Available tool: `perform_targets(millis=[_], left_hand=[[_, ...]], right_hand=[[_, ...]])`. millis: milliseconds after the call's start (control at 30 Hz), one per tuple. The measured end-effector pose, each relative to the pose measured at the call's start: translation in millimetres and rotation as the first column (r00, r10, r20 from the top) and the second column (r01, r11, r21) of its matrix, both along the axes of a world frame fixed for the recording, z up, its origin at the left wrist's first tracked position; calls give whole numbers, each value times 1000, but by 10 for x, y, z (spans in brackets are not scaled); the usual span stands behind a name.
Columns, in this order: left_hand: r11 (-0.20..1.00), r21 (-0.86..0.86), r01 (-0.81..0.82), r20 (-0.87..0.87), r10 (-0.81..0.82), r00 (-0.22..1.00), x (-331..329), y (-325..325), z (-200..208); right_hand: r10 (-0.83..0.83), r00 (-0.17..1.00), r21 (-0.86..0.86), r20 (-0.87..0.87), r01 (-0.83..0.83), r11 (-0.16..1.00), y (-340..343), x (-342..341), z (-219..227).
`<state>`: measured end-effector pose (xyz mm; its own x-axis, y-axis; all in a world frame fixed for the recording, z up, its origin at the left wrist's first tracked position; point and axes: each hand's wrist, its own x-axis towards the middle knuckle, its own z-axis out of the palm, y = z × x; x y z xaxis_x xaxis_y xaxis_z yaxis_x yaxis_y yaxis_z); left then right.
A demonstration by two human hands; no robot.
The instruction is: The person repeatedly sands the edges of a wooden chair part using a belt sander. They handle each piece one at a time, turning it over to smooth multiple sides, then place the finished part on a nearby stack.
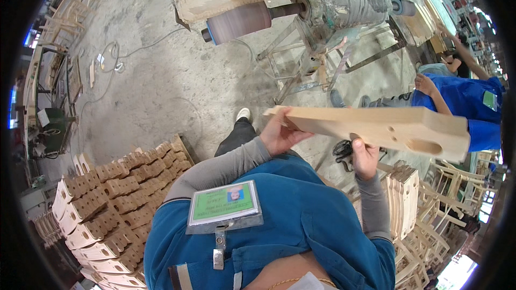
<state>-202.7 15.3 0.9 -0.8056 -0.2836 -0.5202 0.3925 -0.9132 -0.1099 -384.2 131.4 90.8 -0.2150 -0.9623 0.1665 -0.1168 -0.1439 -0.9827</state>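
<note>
I hold a long, pale wooden furniture part (333,121) across in front of my body. It has an oval slot and small round holes near its wide right end. My left hand (282,133) is closed round the narrower left end. My right hand (365,158) grips the lower edge near the middle, thumb against the near face; its other fingers are hidden behind the wood. Ahead of me is a sanding machine with a purple-brown drum (239,23), and the wood is apart from it.
The machine's grey motor (352,2) sits on a metal stand, with a second drum (403,7) at its right. A co-worker in blue (457,94) is at the right. Stacked wooden parts (115,198) rise at my left, more (402,198) at my right. A cable (112,70) crosses the floor.
</note>
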Motion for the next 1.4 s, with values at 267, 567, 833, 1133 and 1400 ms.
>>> perform_targets(millis=[267, 567, 833, 1133, 1400], left_hand=[[528, -657, 538, 166, -595, 786, 68, -195, 529], [773, -605, 192, 226, -64, 972, 99, -477, 671], [858, -428, 282, 394, -104, 913, 175, -741, 274], [901, -360, 242, 381, -94, 920, 257, -1321, 59], [902, -372, 220, 372, -73, 925, 312, -1634, -67]], right_hand=[[-75, 966, 142, -249, 113, 983, -641, -381, 274], [-102, 780, 749, 618, -544, 377, -608, 144, -12], [76, 775, 572, 627, -524, 631, -159, 311, -76], [-325, 621, 679, 713, -499, 538, -803, 474, 49], [-404, 609, 721, 683, -473, 505, -1146, 648, 57]])
